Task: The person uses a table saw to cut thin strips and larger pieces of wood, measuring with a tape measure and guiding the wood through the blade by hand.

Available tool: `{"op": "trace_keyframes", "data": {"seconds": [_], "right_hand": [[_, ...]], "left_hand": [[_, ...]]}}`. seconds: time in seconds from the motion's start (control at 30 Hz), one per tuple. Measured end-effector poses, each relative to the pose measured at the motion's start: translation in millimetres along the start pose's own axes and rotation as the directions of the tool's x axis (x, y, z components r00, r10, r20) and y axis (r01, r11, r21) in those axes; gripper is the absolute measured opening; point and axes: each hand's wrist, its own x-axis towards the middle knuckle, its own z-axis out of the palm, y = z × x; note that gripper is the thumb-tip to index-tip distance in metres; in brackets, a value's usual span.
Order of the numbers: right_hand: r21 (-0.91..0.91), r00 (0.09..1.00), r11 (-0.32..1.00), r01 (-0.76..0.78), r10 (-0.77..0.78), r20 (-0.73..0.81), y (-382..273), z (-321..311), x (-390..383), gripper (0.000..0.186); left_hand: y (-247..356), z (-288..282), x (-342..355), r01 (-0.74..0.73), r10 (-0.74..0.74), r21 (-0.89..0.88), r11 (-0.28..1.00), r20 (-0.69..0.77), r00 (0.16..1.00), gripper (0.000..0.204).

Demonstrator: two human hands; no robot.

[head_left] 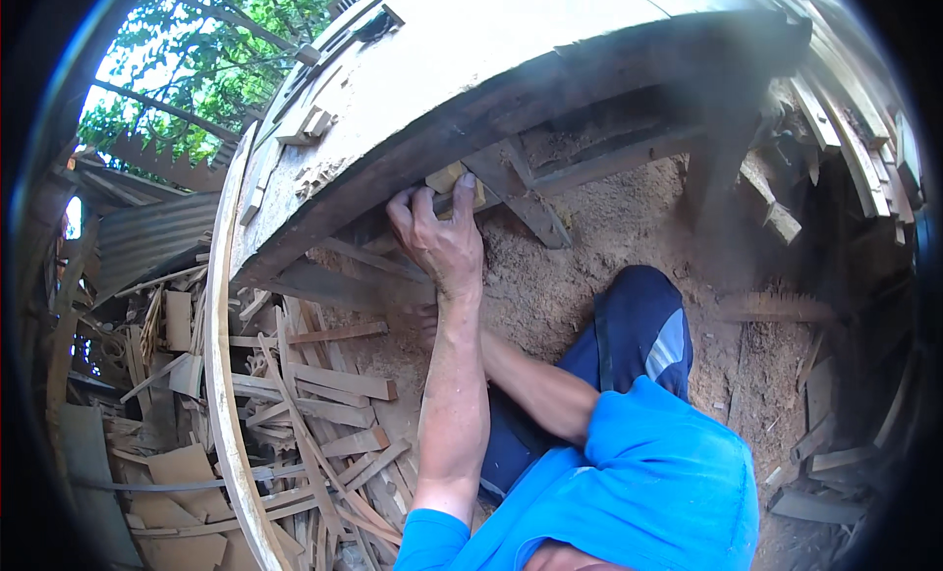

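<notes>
My left hand (pixel 440 227) reaches up under the front edge of a pale workbench top (pixel 413 41), its fingers curled on a small yellowish wooden block (pixel 444 175) against the dark beam (pixel 363 178). My right forearm crosses behind the left one. Only a few fingers of my right hand (pixel 428 326) show there, in shadow; what they hold, if anything, is hidden. Diagonal wooden braces (pixel 530 213) run beneath the top.
A long curved pale strip (pixel 225 375) stands at the left, beside piled offcuts (pixel 344 380) and corrugated sheeting (pixel 147 237). More wood strips (pixel 850 149) lie at the upper right. My bent knee (pixel 643 316) is above sawdust-covered ground (pixel 727 375).
</notes>
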Motion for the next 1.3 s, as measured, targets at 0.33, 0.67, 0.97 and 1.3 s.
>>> {"op": "trace_keyframes", "data": {"seconds": [0.33, 0.67, 0.97, 1.3], "right_hand": [[-0.377, 0.887, 0.899, 0.222, -0.346, -0.304, -2, -16, 26, 0.011], [-0.078, 0.977, 0.997, -0.007, 0.023, 0.211, -42, -20, -65, 0.01], [0.011, 0.973, 0.989, 0.145, -0.144, 0.181, -26, -41, -36, 0.014], [-0.166, 0.992, 0.979, 0.121, -0.114, 0.056, -26, -20, -56, 0.015]], "left_hand": [[17, 7, 13, 0.031, -0.036, -0.087, 0.996, -0.05, 0.998, 0.037], [-1, -4, 6, 0.078, -0.079, -0.04, 0.996, -0.034, 0.996, 0.039], [11, 9, 9, 0.086, -0.082, 0.03, 0.996, -0.104, 0.991, 0.043], [18, 20, 10, 0.079, -0.065, 0.113, 0.99, -0.126, 0.99, 0.042]]}}
